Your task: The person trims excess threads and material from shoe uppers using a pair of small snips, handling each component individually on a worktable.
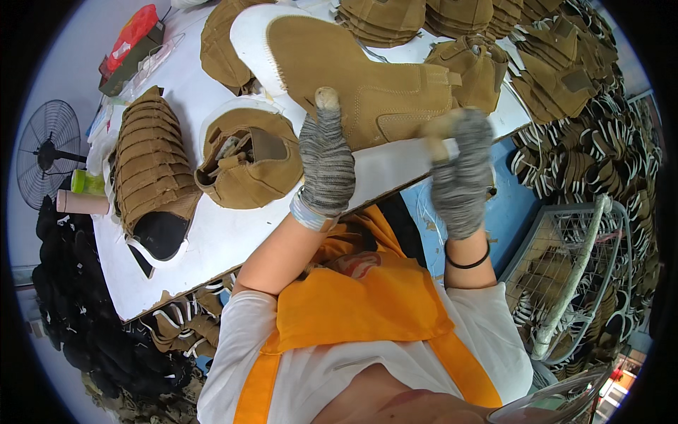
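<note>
A tan boot upper (332,60) with a pale stitched lining at its toe lies on its side across the white table. My left hand (326,159), in a grey striped knit glove with worn pale fingertips, grips its lower edge near the middle. By the shaft end is my right hand (462,173), gloved alike and smeared by motion; a small white bit shows at its fingers, and whether it holds the boot is unclear. Left of my left hand stands another tan boot upper (251,173), its opening toward me. A row of nested tan uppers (152,152) lies farther left.
Stacked tan uppers (381,21) line the table's far side. A wire cart (565,268) stands at right beside heaps of uppers (600,155). At left are a fan (49,152), a pink roll (81,203) and dark bundles (85,304). The white table (134,283) has a near edge before me.
</note>
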A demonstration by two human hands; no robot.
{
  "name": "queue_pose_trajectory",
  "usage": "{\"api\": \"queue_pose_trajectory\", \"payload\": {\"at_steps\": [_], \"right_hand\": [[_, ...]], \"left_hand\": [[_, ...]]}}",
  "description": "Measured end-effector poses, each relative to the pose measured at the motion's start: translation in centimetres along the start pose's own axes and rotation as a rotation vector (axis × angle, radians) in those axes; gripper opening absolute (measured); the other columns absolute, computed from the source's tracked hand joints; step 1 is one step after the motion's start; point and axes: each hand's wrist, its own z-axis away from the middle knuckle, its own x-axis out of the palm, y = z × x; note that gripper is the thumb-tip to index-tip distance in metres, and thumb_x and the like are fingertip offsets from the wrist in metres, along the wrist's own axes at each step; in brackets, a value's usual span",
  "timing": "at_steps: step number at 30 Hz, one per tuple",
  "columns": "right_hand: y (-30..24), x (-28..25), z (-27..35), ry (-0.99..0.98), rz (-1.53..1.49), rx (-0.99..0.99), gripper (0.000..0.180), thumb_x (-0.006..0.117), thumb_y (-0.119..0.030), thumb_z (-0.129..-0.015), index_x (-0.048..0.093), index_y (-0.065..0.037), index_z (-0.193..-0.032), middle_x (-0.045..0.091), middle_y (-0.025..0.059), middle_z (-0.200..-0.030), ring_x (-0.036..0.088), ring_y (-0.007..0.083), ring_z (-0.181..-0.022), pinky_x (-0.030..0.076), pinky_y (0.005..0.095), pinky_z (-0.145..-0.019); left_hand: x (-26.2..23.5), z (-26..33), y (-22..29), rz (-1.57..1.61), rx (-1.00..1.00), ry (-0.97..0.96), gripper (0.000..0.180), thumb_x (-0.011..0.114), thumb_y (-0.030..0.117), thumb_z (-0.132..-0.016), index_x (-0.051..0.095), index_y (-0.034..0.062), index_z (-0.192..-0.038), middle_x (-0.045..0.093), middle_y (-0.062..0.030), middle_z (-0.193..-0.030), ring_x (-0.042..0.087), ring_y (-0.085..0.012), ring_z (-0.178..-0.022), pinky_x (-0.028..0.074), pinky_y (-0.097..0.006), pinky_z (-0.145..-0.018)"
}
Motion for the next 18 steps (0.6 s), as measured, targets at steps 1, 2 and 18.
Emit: {"api": "queue_pose_trajectory", "payload": {"at_steps": [1,2,18], "right_hand": [[1.1,-0.7,0.3,0.124,-0.032,0.039,0.034,0.054,-0.008,-0.091,0.051,-0.004,-0.124,0.058,0.0108,-0.114,0.049,0.0299,-0.115,0.032,0.0442,-0.105],[1.3,-2.2,-0.6,0.121,-0.126,0.156,0.034,0.051,-0.008,-0.093,0.050,-0.003,-0.126,0.057,0.0128,-0.117,0.053,0.0278,-0.110,0.039,0.0388,-0.099],[2.0,-2.1,-1.2,0.051,-0.272,0.250,0.041,0.073,-0.033,-0.079,0.062,-0.006,-0.107,0.057,0.0092,-0.112,0.051,0.0223,-0.106,0.042,0.0351,-0.094]], "left_hand": [[0.6,0.3,0.5,0.040,-0.010,0.017,0.065,0.053,0.052,-0.090,0.044,-0.0023,-0.124,0.057,-0.0144,-0.115,0.059,-0.0231,-0.102,0.052,-0.035,-0.089],[1.2,0.6,1.1,0.081,-0.019,0.036,0.064,0.053,0.053,-0.090,0.046,-0.0024,-0.122,0.057,-0.0137,-0.112,0.060,-0.0221,-0.100,0.051,-0.034,-0.088],[1.3,1.1,1.5,0.355,-0.121,-0.061,0.066,0.058,0.047,-0.088,0.037,0.0019,-0.131,0.049,-0.0124,-0.127,0.053,-0.0246,-0.115,0.048,-0.036,-0.098]]}}
